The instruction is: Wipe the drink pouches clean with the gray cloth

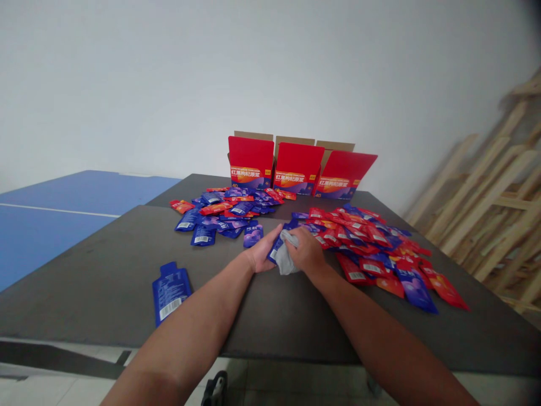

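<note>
My left hand (264, 251) is closed on a blue pouch (276, 248), held just above the dark table near the middle. Over the face of that pouch, my right hand (308, 249) presses a bunched grey cloth (287, 262). The cloth hides part of the pouch. Just beyond my left hand lies a single blue pouch (253, 234). Another blue pouch (171, 293) rests by itself to the left of my left forearm, partly covered by the arm.
A pile of red and blue pouches (228, 211) lies at the back left, and a larger pile (367, 239) spreads on the right. Three open red cartons (296, 169) stand along the back of the table (105, 276). Blue table (63, 225) at left; wooden frames (499, 214) at right.
</note>
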Motion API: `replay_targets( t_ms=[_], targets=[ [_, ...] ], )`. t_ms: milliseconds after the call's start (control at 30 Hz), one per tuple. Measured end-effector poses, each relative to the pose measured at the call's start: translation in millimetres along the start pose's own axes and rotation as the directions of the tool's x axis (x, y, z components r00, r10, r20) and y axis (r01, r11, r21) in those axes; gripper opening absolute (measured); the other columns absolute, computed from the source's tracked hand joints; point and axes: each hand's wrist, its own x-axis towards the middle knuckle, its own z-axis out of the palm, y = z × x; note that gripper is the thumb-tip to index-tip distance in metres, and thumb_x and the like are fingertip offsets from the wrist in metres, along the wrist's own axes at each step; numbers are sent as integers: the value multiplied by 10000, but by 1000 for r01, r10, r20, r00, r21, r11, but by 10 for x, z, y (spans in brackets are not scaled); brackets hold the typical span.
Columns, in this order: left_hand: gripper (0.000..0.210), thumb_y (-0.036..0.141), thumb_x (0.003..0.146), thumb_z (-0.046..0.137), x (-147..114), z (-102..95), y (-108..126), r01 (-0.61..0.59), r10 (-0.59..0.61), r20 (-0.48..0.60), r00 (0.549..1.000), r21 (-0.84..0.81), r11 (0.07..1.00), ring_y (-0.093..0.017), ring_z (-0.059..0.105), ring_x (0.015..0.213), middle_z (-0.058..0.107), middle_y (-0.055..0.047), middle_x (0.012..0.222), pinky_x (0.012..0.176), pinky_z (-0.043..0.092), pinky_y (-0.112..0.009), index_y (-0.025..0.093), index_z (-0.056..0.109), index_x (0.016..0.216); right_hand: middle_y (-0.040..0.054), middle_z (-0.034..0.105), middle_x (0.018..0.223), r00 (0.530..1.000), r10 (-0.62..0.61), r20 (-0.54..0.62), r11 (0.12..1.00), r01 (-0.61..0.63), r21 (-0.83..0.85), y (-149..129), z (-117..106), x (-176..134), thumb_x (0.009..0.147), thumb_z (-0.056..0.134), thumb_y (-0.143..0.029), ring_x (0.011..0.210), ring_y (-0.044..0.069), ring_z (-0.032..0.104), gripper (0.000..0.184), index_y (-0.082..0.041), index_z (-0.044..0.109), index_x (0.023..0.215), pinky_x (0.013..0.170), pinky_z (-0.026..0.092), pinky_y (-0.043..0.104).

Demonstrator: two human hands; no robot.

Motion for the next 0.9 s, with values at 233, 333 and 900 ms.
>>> replay_targets(
  t_ms=[233,333,900],
  targets=[
    [405,554,819,581,-12,13,-11,13,-4,-80,997,110,994,-90,489,427,618,-13,601,389,262,-210,153,616,769,67,654,845,962,239,-132,969,-228,93,134,-7,83,859,515,-340,819,220,602,155,-205,591,858,728,452,321],
    [438,575,813,575,-8,0,-18,19,-9,-82,997,133,991,-79,456,419,568,-8,560,388,253,-200,148,582,716,63,658,823,950,285,-130,956,-271,114,157,-26,98,852,513,-365,792,218,602,178,-205,590,846,704,441,316],
    [554,698,762,525,-7,-37,67,32,-34,-55,998,-35,999,-226,653,638,664,-80,643,648,509,-336,152,617,735,65,631,846,948,-287,140,958,286,24,-140,-64,-76,845,534,-251,821,202,574,148,-212,650,928,729,445,307]
  ],
)
